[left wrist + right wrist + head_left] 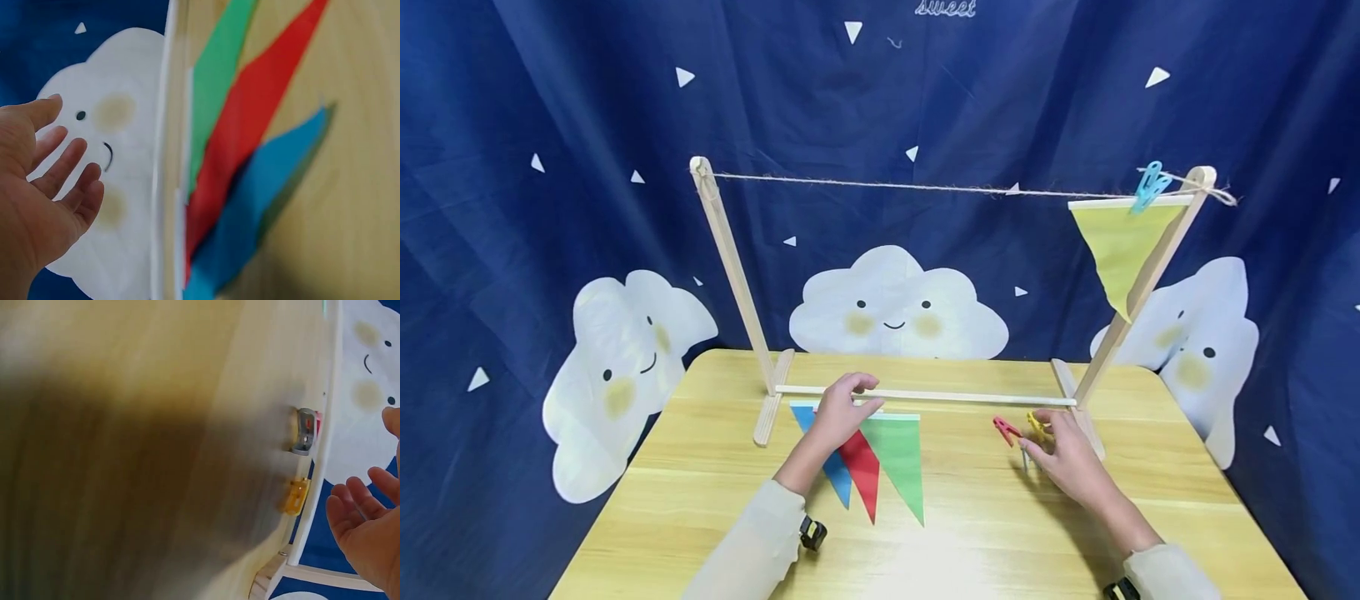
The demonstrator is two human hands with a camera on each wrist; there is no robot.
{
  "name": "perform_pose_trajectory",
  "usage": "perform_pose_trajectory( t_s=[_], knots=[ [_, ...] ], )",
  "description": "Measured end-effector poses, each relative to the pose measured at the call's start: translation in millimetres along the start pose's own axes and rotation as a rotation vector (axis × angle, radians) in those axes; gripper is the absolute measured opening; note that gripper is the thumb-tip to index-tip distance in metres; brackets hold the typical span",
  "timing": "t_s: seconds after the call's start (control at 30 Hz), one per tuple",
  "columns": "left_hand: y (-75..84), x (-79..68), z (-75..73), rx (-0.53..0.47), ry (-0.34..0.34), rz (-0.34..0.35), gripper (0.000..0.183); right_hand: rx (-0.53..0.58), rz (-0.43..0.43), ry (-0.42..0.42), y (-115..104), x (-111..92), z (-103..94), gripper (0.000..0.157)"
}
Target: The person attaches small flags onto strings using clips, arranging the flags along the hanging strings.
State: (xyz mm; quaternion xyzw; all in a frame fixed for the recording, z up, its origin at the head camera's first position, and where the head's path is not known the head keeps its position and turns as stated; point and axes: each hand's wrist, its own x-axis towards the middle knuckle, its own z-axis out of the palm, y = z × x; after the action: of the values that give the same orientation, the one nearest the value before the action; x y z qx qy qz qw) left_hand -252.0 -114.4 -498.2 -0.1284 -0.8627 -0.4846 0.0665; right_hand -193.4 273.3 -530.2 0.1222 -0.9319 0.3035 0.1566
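My left hand (844,412) hovers over the tops of three pennants, its fingers loosely bent and nothing between them. The blue pennant (837,477), red pennant (861,475) and green pennant (901,458) lie overlapping on the table, white top edges toward the stand. My right hand (1063,454) is above the small clothespins, fingers and thumb apart. Near it lie a red clothespin (1006,430), a yellow clothespin (1036,425) and a grey clothespin (304,431). The fingers partly cover the yellow one in the head view.
A wooden stand with a left post (733,271) and right post (1150,279) carries a string (880,185). At its right end a blue clothespin (1148,188) holds a yellow pennant (1123,242). A low crossbar (962,397) joins the feet. Behind hangs a dark blue curtain (925,100).
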Motion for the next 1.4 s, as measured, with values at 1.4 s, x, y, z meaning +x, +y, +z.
perform_pose_trajectory(
  t_s=[1.4],
  knots=[
    [-42.1,-1.7,21.9,0.417,-0.085,-0.028,0.034,-0.151,0.185,-0.195,3.5,-15.8,11.0,0.044]
  ],
)
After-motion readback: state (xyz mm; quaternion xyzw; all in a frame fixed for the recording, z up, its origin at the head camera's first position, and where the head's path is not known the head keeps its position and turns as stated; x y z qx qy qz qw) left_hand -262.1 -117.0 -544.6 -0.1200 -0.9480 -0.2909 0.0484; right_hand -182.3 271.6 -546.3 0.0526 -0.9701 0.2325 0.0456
